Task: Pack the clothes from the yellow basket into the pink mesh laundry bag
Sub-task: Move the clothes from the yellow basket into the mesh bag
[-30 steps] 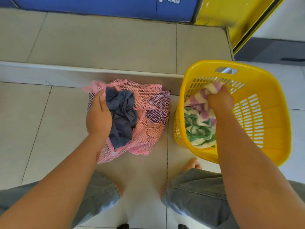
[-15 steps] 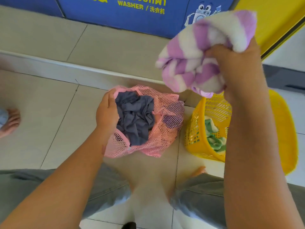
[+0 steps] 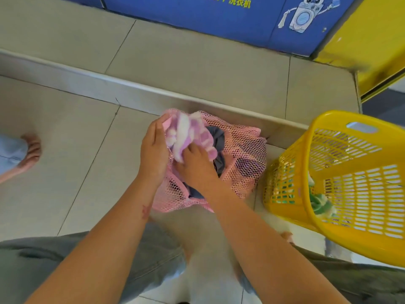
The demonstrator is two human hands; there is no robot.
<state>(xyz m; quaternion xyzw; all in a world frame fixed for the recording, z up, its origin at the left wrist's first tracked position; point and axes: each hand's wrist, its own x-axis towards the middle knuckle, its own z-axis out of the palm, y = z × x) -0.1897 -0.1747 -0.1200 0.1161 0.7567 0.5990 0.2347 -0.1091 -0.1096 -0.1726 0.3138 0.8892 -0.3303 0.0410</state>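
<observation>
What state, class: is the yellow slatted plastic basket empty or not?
Not empty: a green-and-white cloth lies inside the yellow slatted plastic basket, visible through its slats.

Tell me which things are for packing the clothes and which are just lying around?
For the job: pink mesh bag, purple striped cloth, grey clothes, yellow basket, green cloth, left hand, right hand.
Just lying about: blue washer sign, someone's foot.

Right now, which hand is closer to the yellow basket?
Right. The right hand grips the striped cloth in the pink bag, on the side toward the yellow basket. The left hand is at the bag's far edge, farther from it.
</observation>
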